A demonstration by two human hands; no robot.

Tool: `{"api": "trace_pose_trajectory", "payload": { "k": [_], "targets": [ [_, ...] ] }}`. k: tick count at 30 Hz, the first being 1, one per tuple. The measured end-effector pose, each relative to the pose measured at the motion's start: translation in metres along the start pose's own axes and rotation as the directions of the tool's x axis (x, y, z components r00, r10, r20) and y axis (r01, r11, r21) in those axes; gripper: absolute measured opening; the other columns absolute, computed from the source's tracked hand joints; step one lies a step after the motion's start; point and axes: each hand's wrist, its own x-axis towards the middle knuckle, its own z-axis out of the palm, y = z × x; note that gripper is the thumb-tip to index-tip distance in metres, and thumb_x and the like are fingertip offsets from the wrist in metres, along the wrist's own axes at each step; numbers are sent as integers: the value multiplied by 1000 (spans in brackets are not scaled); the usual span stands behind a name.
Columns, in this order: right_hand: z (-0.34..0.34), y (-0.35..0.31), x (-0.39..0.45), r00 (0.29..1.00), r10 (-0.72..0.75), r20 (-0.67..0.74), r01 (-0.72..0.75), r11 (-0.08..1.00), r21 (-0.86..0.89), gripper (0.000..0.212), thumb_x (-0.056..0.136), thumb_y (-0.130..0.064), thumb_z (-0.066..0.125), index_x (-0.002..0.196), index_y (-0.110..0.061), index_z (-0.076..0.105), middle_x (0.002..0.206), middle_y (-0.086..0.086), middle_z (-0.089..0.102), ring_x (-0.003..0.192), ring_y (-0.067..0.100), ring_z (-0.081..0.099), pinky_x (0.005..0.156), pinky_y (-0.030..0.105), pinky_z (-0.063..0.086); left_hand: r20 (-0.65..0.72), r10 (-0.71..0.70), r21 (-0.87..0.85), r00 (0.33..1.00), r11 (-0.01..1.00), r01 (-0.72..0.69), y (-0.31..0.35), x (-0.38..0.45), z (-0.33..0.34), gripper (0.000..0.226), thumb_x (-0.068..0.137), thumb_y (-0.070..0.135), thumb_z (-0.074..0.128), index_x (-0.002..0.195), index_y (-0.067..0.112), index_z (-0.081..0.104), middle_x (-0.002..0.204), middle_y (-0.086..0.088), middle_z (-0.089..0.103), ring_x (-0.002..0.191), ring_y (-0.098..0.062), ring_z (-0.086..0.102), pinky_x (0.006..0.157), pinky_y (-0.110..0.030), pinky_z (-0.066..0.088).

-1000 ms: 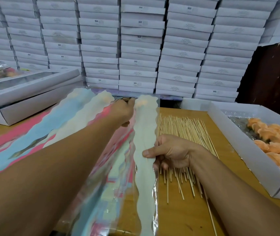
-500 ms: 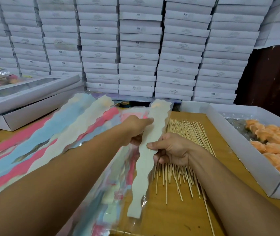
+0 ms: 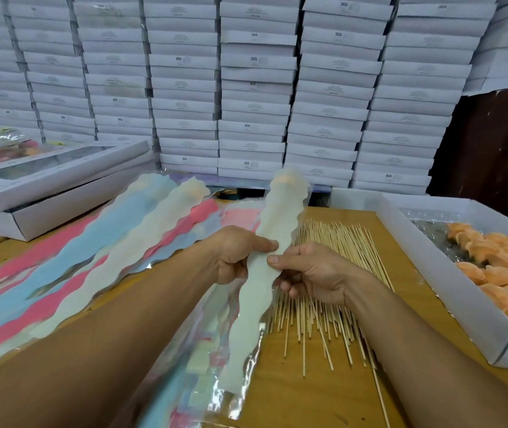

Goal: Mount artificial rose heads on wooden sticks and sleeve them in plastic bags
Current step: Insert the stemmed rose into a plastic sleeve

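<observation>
Both hands meet above the middle of the wooden table [image 3: 308,393], each pinching the same long plastic bag [image 3: 265,273] — a pale, whitish sleeve with wavy edges that runs from near the table's front edge up toward its far edge. The left hand [image 3: 237,254] grips the bag's left side, thumb on top pressing against the fingers curled beneath; the right hand [image 3: 311,273] pinches the right side just opposite, thumb tip nearly touching the left thumb. Under and to the left of the held bag lies a fanned spread of more bags [image 3: 98,261] in blue, pink and cream, reaching toward the table's left edge. Just right of the hands a loose pile of wooden sticks [image 3: 336,273] lies flat on the table, partly hidden by the right wrist. Along the right edge sits an open white box [image 3: 432,273] holding orange rose heads [image 3: 503,273] — well apart from the hands. A windowed white box [image 3: 58,186] rests at the far left corner, with stacked white boxes [image 3: 256,88] behind.
</observation>
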Motion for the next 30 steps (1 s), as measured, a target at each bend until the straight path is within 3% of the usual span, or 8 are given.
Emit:
{"api": "trace_pose_trajectory", "payload": {
  "k": [5, 9, 13, 18, 20, 23, 30],
  "targets": [
    [-4, 0, 0, 999, -17, 39, 17, 1000, 5, 34, 79, -30, 78, 94, -1, 75, 82, 17, 71, 60, 17, 63, 49, 22, 54, 0, 38, -24, 999, 999, -38, 10, -11, -24, 24, 94, 10, 63, 115, -4, 62, 100, -20, 67, 78, -27, 65, 78, -38, 55],
    [-5, 3, 2, 1000, -5, 13, 5, 1000, -3, 39, 80, -36, 76, 97, -1, 73, 82, 18, 71, 60, 18, 65, 50, 23, 55, -52, 55, -21, 997, 998, -56, 20, -15, -57, 12, 94, 10, 63, 102, 2, 65, 85, -14, 71, 63, -22, 68, 63, -31, 60],
    [-7, 4, 3, 1000, 0, 2, 0, 999, -33, 40, 78, -38, 77, 95, -2, 74, 82, 17, 72, 59, 17, 65, 49, 23, 55, -201, 84, 120, 976, 991, -61, 27, -19, -102, 20, 90, 8, 68, 105, -5, 66, 80, -17, 72, 58, -26, 69, 55, -34, 60],
    [-5, 6, 5, 1000, 7, -8, -8, 998, -69, 36, 86, -34, 72, 98, 0, 71, 81, 18, 72, 59, 17, 65, 49, 23, 54, -409, 121, 341, 905, 940, 28, 20, -21, -157, 32, 82, 11, 80, 103, -10, 66, 91, -25, 68, 76, -35, 64, 86, -53, 54],
    [-4, 7, 6, 1000, 12, -10, -13, 997, -83, 31, 92, -30, 69, 99, 1, 71, 82, 18, 72, 59, 17, 65, 49, 23, 54, -446, 93, 354, 890, 932, 80, 16, -21, -176, 37, 83, 11, 79, 107, -13, 65, 95, -24, 70, 79, -37, 66, 84, -52, 56],
    [-6, 7, 6, 1000, 18, -9, -19, 995, -98, 33, 94, -30, 68, 103, 2, 70, 83, 18, 72, 60, 18, 65, 49, 24, 54, -502, 62, 368, 863, 918, 149, 8, -22, -200, 43, 83, 11, 79, 115, -11, 60, 111, -27, 67, 99, -43, 66, 90, -53, 55],
    [-7, 9, 8, 1000, 20, -4, -20, 993, -114, 32, 96, -28, 66, 106, 3, 69, 84, 18, 72, 61, 18, 65, 50, 24, 54, -607, -2, 323, 795, 913, 250, -16, -23, -229, 55, 80, 13, 82, 123, -8, 56, 120, -25, 63, 111, -46, 59, 99, -59, 49]
  ]
}}
